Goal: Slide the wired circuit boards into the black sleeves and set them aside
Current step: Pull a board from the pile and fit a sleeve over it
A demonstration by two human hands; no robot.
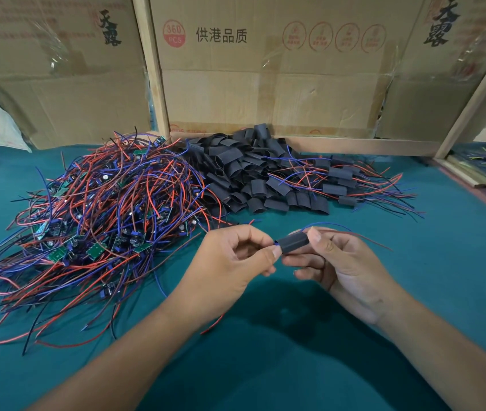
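Right hand (pixel 336 259) pinches black sleeve (pixel 293 244) above the green mat (pixel 265 366), left hand (pixel 236 256) pinching at its open end, probably feeding the hidden board; light, soft, slippery tubing, best held mid-body, wires fragile.

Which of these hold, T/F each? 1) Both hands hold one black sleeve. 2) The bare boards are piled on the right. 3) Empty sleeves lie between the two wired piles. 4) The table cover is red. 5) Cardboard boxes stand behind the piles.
1) True: left hand and right hand pinch one black sleeve.
2) False: the unsleeved boards pile lies on the left; sleeved ones lie on the right.
3) True: the empty sleeves heap sits between them.
4) False: the table cover is teal green.
5) True: cardboard boxes stand behind.
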